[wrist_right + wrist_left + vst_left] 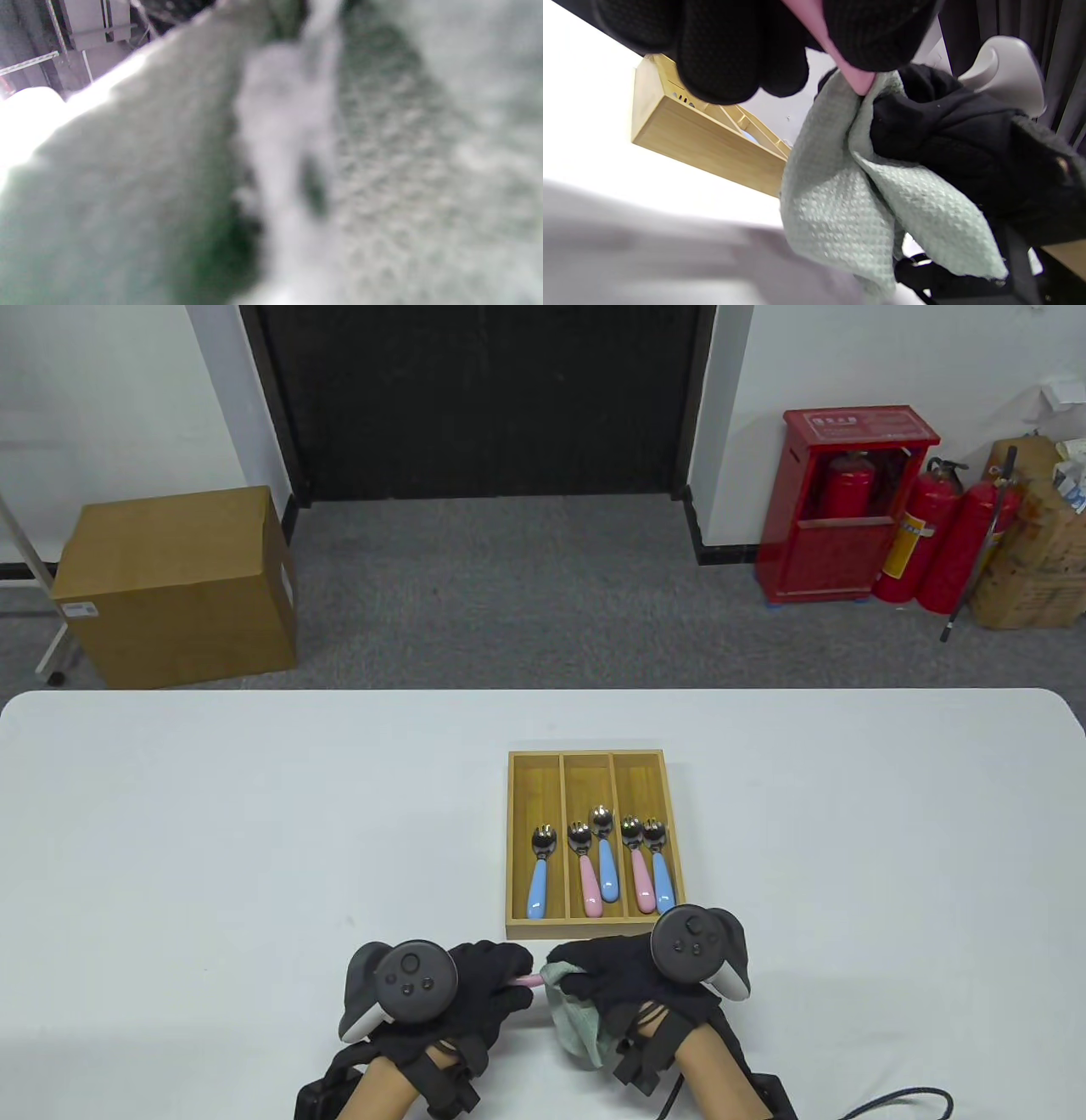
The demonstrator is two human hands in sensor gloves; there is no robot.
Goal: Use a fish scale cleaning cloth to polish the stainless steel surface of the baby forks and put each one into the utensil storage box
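My left hand (pixel 492 976) grips the pink handle of a baby fork (pixel 530 981), near the table's front edge. The fork's steel head is hidden inside the pale green fish scale cloth (pixel 573 1022), which my right hand (pixel 607 976) holds bunched around it. In the left wrist view the pink handle (pixel 846 63) runs from my fingers into the cloth (pixel 840 199). Just beyond my hands stands the wooden utensil storage box (pixel 513 848), with several pink and blue forks (pixel 608 857) across its three compartments. The right wrist view is filled by the blurred cloth (pixel 382 169).
The white table (pixel 212 831) stretches wide on both sides of the box. A black cable (pixel 891 1103) lies at the front right edge. Beyond the table are a cardboard box (pixel 178 585) and red fire extinguishers (pixel 925 534) on the floor.
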